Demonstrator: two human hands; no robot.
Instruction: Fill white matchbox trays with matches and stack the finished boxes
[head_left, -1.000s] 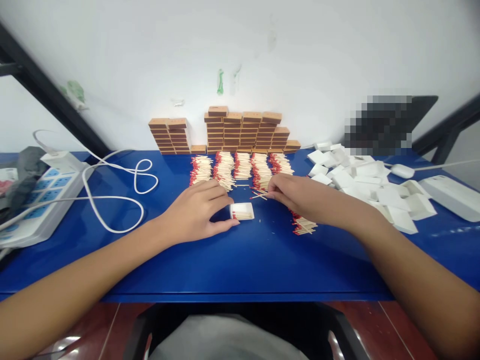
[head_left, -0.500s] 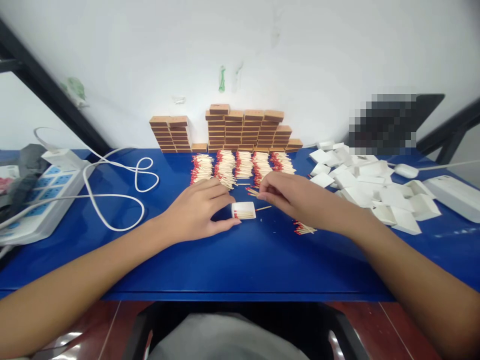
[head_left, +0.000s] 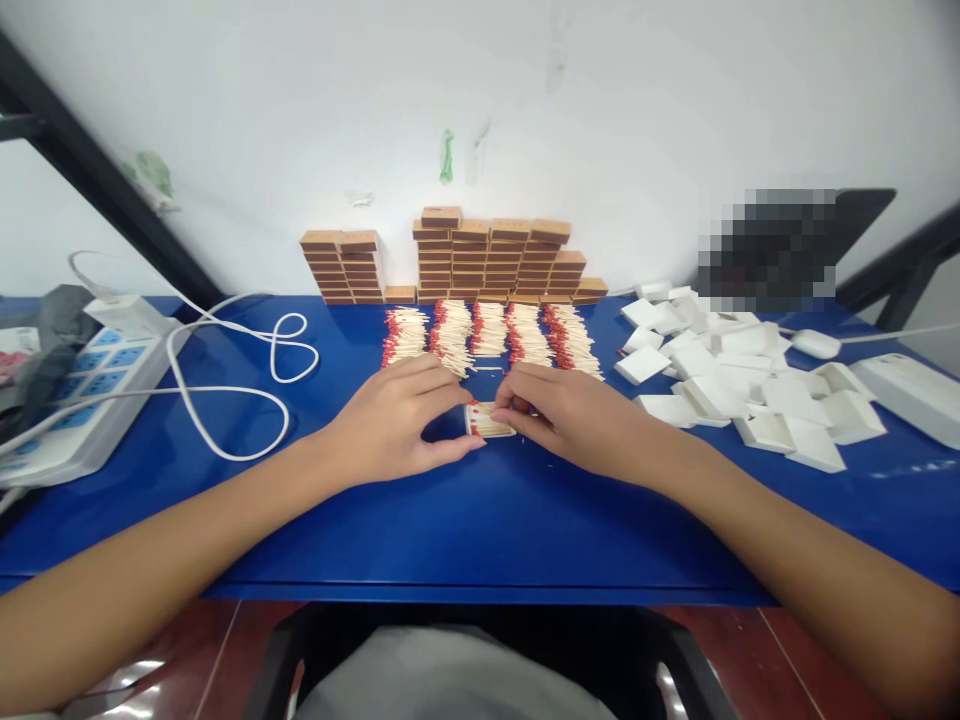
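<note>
A small white tray (head_left: 491,428) with red-tipped matches in it lies on the blue table, between my hands. My left hand (head_left: 420,420) has its thumb and fingers around the tray's left end, gripping it. Over the tray's right part, my right hand (head_left: 544,408) pinches matches (head_left: 491,408), their red heads pointing left. Its fingers hide part of the tray. Behind my hands lie several heaps of matches (head_left: 452,335) in a row, red heads to the left.
Stacked brown matchboxes (head_left: 469,262) stand along the wall. White empty trays (head_left: 735,370) are piled at the right, beside a white device (head_left: 911,395). A power strip (head_left: 97,385) and looping white cable (head_left: 289,410) lie at the left. A dark pixelated object leans behind.
My right hand has moved left and down, bringing matches over the tray. The loose match at the tray's right is no longer visible. My left hand stays around the tray.
</note>
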